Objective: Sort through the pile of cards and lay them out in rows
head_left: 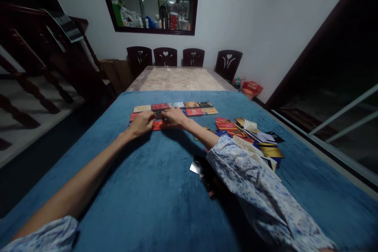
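Cards lie in neat rows on the blue cloth (141, 189) in front of me. A red card (157, 125) sits at the near side of these rows, between my two hands. My left hand (143, 123) has its fingers closed at the card's left end. At its right end, my right hand (173, 118) is bent over with fingers pinched together. My fingers hide both ends of the card. Beyond my hands are a cream card (142, 108), another red card (159, 106) and a brown card (191, 104). A red card with white print (194, 112) lies right of my right hand.
A loose heap of mixed cards (268, 150) spreads to the right, partly behind my right sleeve. A silvery card (195, 166) and dark ones lie nearer. Several chairs (193, 57) stand past the bare tabletop (180, 78). A stair railing (26, 75) is at left.
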Demonstrator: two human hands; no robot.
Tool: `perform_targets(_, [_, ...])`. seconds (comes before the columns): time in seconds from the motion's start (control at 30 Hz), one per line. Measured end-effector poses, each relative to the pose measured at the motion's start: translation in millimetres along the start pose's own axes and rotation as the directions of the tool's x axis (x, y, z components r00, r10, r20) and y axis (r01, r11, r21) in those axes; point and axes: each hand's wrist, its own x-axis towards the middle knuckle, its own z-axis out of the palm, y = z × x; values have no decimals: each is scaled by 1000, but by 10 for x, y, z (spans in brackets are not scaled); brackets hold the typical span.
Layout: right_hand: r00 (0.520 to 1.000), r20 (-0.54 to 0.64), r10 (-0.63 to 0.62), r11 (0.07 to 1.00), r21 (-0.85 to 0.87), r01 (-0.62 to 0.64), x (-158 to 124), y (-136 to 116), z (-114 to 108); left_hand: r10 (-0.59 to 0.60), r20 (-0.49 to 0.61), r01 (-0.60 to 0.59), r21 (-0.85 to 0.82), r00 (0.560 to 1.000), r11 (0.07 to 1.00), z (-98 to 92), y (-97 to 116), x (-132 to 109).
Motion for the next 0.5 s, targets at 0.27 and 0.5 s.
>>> perform_targets(0.27, [998,-22,62,997,-36,-63,-450,182,32,80,20,-79,-32,997,996,173,405,94])
perform_targets(0.5, [991,12,135,988,-71,-133,-903,356,-12,145,28,-144,-54,989,988,356,723,179])
